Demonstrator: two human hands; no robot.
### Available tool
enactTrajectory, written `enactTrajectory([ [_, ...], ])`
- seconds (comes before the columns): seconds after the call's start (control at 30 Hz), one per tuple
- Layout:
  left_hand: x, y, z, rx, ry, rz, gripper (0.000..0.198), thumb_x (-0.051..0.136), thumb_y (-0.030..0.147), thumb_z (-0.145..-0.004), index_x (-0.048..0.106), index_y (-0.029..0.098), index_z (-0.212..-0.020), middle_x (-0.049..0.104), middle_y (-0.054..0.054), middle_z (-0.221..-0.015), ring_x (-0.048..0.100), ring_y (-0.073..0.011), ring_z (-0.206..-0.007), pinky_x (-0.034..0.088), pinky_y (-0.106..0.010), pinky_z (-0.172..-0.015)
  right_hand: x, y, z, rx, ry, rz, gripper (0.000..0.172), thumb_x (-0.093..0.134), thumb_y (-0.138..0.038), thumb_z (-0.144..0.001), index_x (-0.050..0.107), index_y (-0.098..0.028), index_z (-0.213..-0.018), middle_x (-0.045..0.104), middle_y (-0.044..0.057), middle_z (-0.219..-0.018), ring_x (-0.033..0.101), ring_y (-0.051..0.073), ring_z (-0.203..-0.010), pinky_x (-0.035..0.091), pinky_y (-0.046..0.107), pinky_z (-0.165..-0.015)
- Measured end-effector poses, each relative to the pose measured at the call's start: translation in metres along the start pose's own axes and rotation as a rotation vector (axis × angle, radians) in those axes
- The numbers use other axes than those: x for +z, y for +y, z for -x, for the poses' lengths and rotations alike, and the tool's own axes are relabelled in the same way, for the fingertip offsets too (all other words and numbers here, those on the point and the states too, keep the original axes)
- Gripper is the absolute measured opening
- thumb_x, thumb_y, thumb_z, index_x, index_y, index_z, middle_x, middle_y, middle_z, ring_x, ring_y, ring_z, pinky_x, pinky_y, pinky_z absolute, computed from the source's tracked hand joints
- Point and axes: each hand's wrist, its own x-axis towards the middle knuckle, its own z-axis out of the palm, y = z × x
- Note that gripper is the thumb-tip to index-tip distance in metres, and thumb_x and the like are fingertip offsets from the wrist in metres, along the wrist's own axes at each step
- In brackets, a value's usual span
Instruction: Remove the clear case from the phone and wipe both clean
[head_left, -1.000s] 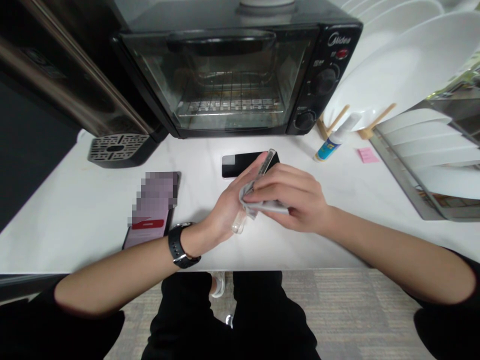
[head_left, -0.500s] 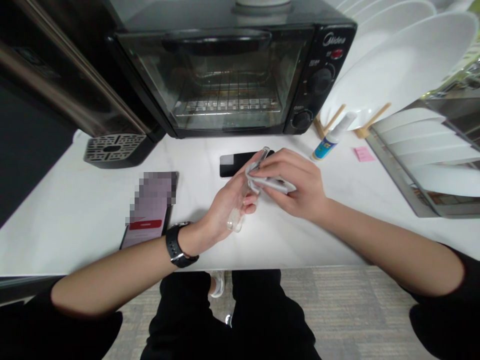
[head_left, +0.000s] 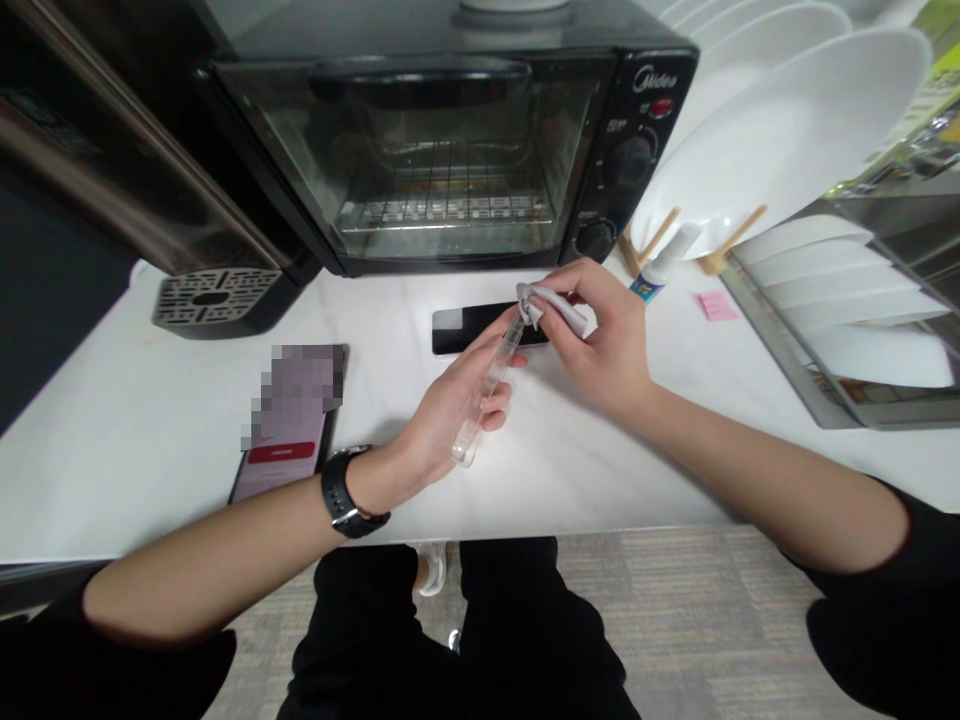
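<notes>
My left hand [head_left: 435, 420], with a black watch on its wrist, is closed around a clear phone case [head_left: 489, 392] seen nearly edge-on and tilted. My right hand [head_left: 609, 335] pinches a folded grey cloth [head_left: 561, 308] and presses it against the case's upper end, which the cloth partly hides. Behind both hands a phone [head_left: 466, 330] with a dark screen lies flat on the white counter [head_left: 570, 470]. Its right part is covered by the hands.
A black toaster oven [head_left: 450, 150] stands at the back. A spray bottle [head_left: 649, 285], a pink sticky note [head_left: 718, 306] and racked white plates [head_left: 795, 140] are on the right. At left lie a larger phone [head_left: 281, 470] with a lit screen and a drip tray [head_left: 217, 298].
My right hand has slid the cloth up along the case to its far end, uncovering the middle. The left hand keeps its hold. The view has shifted slightly.
</notes>
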Motion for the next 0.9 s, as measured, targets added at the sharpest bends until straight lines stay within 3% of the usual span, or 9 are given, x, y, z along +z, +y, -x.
enactTrajectory([
  [0.17, 0.001, -0.002, -0.002, 0.004, -0.012, 0.088, 0.030, 0.056, 0.030, -0.111, 0.074, 0.022, -0.133, 0.057, 0.003, -0.080, 0.036, -0.0036, -0.048, 0.030, -0.014, -0.043, 0.002, -0.012, 0.003, -0.155, -0.129, -0.159, 0.009, 0.073, -0.029, -0.105, 0.076, -0.021, -0.103, 0.080, 0.003, -0.094, 0.073, 0.017, -0.087, 0.057, 0.033, -0.080],
  [0.23, -0.002, -0.006, -0.003, 0.049, -0.039, 0.120, 0.031, 0.060, 0.029, -0.109, 0.076, 0.023, -0.135, 0.057, 0.005, -0.073, 0.045, -0.0056, -0.050, 0.039, -0.015, -0.046, 0.003, -0.021, 0.006, -0.258, -0.205, -0.230, 0.009, 0.074, -0.028, -0.105, 0.075, -0.020, -0.108, 0.082, 0.004, -0.100, 0.076, 0.017, -0.094, 0.060, 0.034, -0.086],
  [0.33, -0.007, -0.011, -0.004, 0.175, -0.065, 0.083, 0.030, 0.063, 0.028, -0.109, 0.078, 0.027, -0.135, 0.081, 0.001, -0.119, 0.076, -0.0082, -0.104, 0.061, -0.013, -0.087, 0.003, -0.033, 0.010, -0.404, -0.304, -0.292, 0.015, 0.072, -0.030, -0.107, 0.075, -0.017, -0.114, 0.083, 0.007, -0.108, 0.078, 0.018, -0.104, 0.064, 0.036, -0.094],
  [0.4, -0.009, -0.012, -0.002, 0.212, -0.080, 0.003, 0.031, 0.062, 0.028, -0.110, 0.077, 0.031, -0.137, 0.071, 0.008, -0.156, 0.062, -0.0084, -0.148, 0.050, -0.013, -0.120, 0.002, -0.039, 0.013, -0.464, -0.341, -0.301, 0.019, 0.067, -0.031, -0.110, 0.075, -0.015, -0.114, 0.083, 0.009, -0.108, 0.077, 0.018, -0.103, 0.065, 0.035, -0.095],
  [0.53, -0.008, -0.010, 0.003, 0.201, -0.078, -0.112, 0.043, 0.061, 0.028, -0.109, 0.070, 0.037, -0.150, 0.065, 0.014, -0.163, 0.059, -0.0141, -0.154, 0.041, -0.024, -0.135, 0.002, -0.044, 0.017, -0.517, -0.372, -0.273, 0.019, 0.064, -0.029, -0.111, 0.075, -0.014, -0.113, 0.082, 0.008, -0.102, 0.076, 0.018, -0.097, 0.066, 0.036, -0.090],
  [0.67, -0.007, -0.009, 0.003, 0.210, -0.084, -0.084, 0.037, 0.064, 0.029, -0.108, 0.077, 0.037, -0.141, 0.064, 0.013, -0.164, 0.060, -0.0126, -0.152, 0.048, -0.018, -0.127, 0.003, -0.039, 0.016, -0.597, -0.312, -0.212, 0.018, 0.061, -0.024, -0.112, 0.076, -0.014, -0.111, 0.081, 0.007, -0.099, 0.076, 0.018, -0.095, 0.066, 0.034, -0.086],
  [0.73, -0.007, -0.010, 0.000, 0.200, -0.075, -0.018, 0.031, 0.066, 0.028, -0.107, 0.082, 0.034, -0.133, 0.070, 0.007, -0.156, 0.065, -0.0112, -0.142, 0.057, -0.014, -0.110, 0.004, -0.033, 0.014, -0.601, -0.267, -0.185, 0.020, 0.061, -0.027, -0.112, 0.076, -0.014, -0.112, 0.081, 0.009, -0.101, 0.076, 0.020, -0.096, 0.066, 0.035, -0.085],
  [0.8, -0.007, -0.010, -0.002, 0.157, -0.065, 0.056, 0.031, 0.066, 0.025, -0.105, 0.081, 0.030, -0.133, 0.079, 0.000, -0.123, 0.073, -0.0091, -0.102, 0.060, -0.013, -0.077, 0.004, -0.026, 0.011, -0.561, -0.226, -0.164, 0.017, 0.065, -0.027, -0.109, 0.076, -0.014, -0.115, 0.080, 0.010, -0.104, 0.076, 0.021, -0.097, 0.066, 0.037, -0.086],
  [0.9, -0.004, -0.008, -0.003, 0.073, -0.077, 0.115, 0.030, 0.062, 0.027, -0.107, 0.079, 0.023, -0.131, 0.053, 0.004, -0.075, 0.042, -0.0052, -0.054, 0.038, -0.014, -0.048, 0.002, -0.016, 0.006, -0.491, -0.183, -0.121, 0.015, 0.072, -0.024, -0.104, 0.075, -0.018, -0.117, 0.080, 0.008, -0.103, 0.075, 0.022, -0.095, 0.064, 0.038, -0.086],
])
